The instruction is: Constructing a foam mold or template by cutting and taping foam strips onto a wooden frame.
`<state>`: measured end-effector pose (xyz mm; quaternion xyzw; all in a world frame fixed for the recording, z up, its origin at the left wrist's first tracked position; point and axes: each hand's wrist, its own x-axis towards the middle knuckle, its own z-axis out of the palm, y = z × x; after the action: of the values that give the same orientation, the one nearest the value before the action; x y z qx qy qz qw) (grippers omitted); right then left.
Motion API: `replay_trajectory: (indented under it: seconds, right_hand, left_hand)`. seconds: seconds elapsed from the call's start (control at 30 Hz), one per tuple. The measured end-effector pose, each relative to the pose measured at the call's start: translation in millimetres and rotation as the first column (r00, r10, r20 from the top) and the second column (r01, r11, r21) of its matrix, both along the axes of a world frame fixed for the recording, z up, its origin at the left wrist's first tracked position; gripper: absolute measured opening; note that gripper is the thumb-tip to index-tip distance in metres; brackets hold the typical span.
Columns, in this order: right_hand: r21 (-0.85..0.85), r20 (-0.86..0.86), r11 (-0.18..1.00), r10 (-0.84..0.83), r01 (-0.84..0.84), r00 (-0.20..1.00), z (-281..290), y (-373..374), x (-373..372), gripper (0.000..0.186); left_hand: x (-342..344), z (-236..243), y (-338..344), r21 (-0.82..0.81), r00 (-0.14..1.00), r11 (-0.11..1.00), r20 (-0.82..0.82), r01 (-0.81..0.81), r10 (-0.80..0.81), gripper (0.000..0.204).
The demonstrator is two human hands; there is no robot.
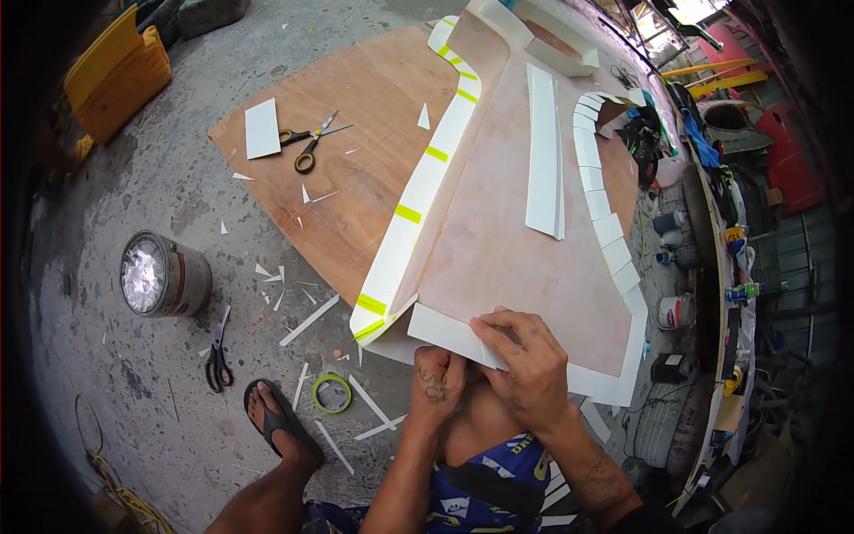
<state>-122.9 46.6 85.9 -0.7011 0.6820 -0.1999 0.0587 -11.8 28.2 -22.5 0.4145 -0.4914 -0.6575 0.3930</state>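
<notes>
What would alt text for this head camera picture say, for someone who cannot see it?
Seen from above, a person's left hand and right hand press a white strip onto the near edge of a large pinkish panel bordered with white pieces and green tape. Scissors, a tape roll and a metal can lie around.

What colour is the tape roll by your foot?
Green tape roll, clearest in the head view.

Matt white card strip (454, 334) pinched under both hands, edging a smooth, pale pinkish panel (516, 231). Beneath it sits a plywood sheet (356, 151), grainy and dull. The concrete floor (160, 178) looks rough and stained; the tin can (165, 276) is shiny metal.
</notes>
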Motion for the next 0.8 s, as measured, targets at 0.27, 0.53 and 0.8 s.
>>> replay_trajectory:
  seconds: [0.27, 0.53, 0.8]
  right_hand:
    - [0.024, 0.074, 0.999, -0.026, 0.024, 0.997, 3, 3, -4, 0.053]
    - [0.045, 0.053, 0.999, -0.029, 0.026, 0.998, 4, 2, -2, 0.048]
    - [0.075, 0.019, 0.997, 0.030, -0.032, 0.999, 7, 2, -3, 0.049]
  left_hand:
    - [1, -3, 3, 0.052, 0.999, 0.998, -0.021, 0.047, -0.046, 0.017]
    - [3, -14, 4, 0.153, 0.990, 0.982, -0.099, 0.114, -0.099, 0.021]
    - [4, 1, -1, 0.152, 0.984, 0.984, -0.139, -0.091, 0.112, 0.017]
